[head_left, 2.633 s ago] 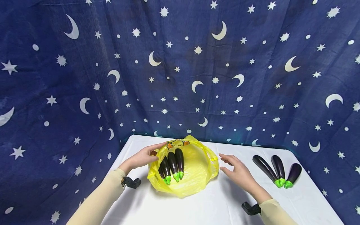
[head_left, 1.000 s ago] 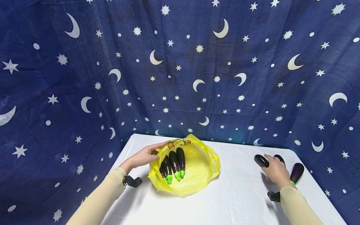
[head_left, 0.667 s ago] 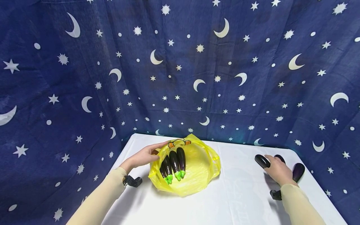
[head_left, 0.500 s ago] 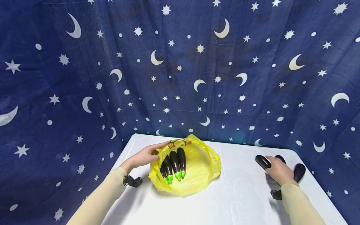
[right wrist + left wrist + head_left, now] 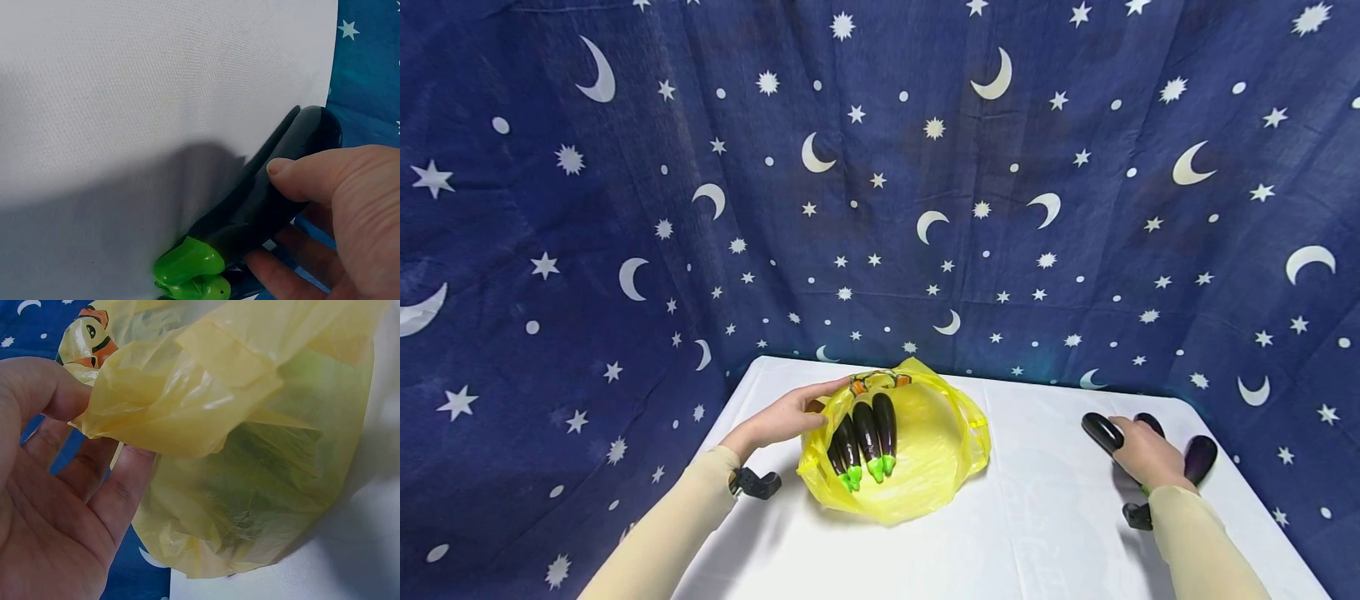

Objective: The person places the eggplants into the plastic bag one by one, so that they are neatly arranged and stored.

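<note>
left hand [image 5: 784,419] pinches the yellow bag [image 5: 921,492] at six o'clock of the head view; right hand [image 5: 1150,457] has moved from beside this bag and now grips one eggplant [image 5: 1102,431] at four o'clock, seemingly well secured but resting on the tabletop [image 5: 1037,533].

Bag [image 5: 925,450] yellow w/ orange & blk print [image 5: 882,382], motif hard to make out. Eggplants [image 5: 866,429] purple-blk, caps [image 5: 876,471] brt green. Backdrop [image 5: 880,229] navy w/ white stars, moons, dots. Tablecloth [image 5: 1037,508] white; sleeves [image 5: 666,521] cream.
</note>
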{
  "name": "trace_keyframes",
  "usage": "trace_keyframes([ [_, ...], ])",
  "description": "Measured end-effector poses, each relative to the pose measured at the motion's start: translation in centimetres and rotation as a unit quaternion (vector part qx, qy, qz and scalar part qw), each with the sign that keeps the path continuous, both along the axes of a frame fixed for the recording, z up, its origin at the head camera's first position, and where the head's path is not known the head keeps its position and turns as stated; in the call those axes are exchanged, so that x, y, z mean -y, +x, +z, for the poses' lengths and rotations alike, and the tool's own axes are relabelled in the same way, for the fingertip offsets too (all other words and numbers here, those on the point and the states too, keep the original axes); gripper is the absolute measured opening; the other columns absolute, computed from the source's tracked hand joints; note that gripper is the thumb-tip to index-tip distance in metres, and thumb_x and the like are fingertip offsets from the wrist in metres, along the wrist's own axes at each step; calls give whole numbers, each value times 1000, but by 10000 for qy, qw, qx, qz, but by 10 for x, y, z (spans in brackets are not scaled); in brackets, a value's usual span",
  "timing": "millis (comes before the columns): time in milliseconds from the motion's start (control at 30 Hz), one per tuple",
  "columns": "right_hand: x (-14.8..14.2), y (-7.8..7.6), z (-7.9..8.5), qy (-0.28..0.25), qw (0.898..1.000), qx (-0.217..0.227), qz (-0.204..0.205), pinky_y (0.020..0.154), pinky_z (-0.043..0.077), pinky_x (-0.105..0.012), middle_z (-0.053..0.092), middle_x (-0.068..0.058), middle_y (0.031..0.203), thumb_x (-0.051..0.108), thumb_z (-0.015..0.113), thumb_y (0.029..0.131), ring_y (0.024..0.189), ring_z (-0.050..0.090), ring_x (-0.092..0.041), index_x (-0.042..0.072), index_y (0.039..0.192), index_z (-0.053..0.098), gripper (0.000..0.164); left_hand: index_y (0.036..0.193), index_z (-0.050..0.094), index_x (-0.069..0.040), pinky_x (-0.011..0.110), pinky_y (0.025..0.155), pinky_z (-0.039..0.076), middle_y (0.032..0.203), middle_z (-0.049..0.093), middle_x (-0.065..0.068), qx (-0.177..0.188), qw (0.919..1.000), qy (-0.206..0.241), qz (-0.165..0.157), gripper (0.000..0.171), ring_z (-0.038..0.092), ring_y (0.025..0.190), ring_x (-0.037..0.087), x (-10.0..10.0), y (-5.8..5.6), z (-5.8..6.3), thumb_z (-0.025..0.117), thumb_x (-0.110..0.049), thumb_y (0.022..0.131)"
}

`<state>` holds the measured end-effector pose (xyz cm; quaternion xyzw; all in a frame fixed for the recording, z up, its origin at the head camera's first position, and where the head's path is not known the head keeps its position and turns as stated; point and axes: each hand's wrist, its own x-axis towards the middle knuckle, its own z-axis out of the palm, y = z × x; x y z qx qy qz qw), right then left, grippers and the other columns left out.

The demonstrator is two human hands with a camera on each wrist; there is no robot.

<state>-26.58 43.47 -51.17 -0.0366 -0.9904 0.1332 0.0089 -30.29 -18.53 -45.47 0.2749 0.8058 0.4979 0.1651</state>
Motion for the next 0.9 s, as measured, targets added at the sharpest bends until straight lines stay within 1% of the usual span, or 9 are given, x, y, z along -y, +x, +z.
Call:
trace_keyframes([
  [300, -2, -1, 0, 115, 9996, -16, 255, 79, 47, -67, 58, -37, 126, 4, 69, 80, 112, 57, -54, -5, 139, 53, 62, 158, 42, -33, 37, 101, 47, 152, 50, -4, -58, 10000, -19, -21, 75, 60, 118, 21, 0, 0, 1, 58, 2, 93],
  [600, -2, -3, 0, 159, 9997, 154, 138, 79, 47, -65, 58, -38, 124, 4, 71, 77, 108, 58, -52, -7, 138, 52, 65, 158, 42, -33, 38, 101, 46, 153, 50, -2, -107, 9999, -80, -16, 76, 61, 117, 21, 0, 0, 0, 57, 3, 92],
  [900, 0, -2, -2, 101, 9998, 43, 194, 79, 48, -65, 58, -36, 129, 2, 67, 79, 110, 58, -54, -7, 139, 53, 62, 158, 42, -32, 37, 102, 46, 153, 49, -2, -80, 9999, -84, 17, 76, 60, 118, 21, -1, 0, 0, 58, 3, 92],
])
